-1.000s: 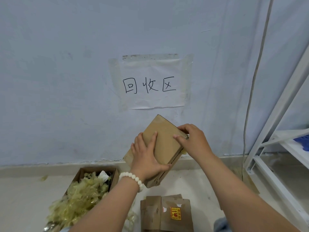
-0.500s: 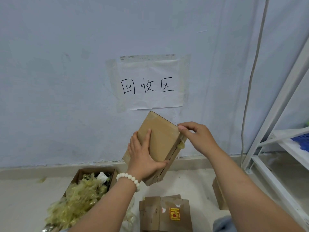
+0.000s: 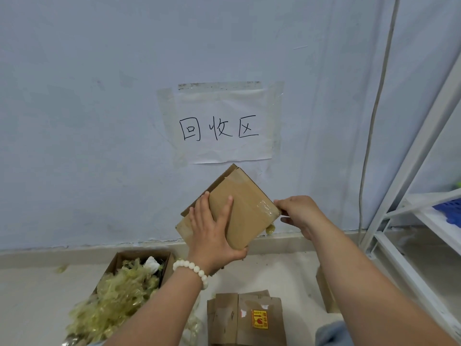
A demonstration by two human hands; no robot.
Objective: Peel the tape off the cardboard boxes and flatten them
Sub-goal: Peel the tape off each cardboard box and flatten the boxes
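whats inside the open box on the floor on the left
Yellowish peeled tape fills the open box, heaped past its rim, with a crumpled white scrap on top. Whatever lies under the heap, and the box's bottom, is covered.

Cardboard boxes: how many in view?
4: held box; tape-filled box floor left; flattened box bottom centre; brown box partly behind right forearm. Others may be hidden.

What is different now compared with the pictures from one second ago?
The right hand slid off the face of the cardboard box to its taped right corner, which its fingertips now pinch. The box turned slightly. The left hand kept its grip on the box. The wall sign, the tape scraps and the flattened cardboard stayed in place.
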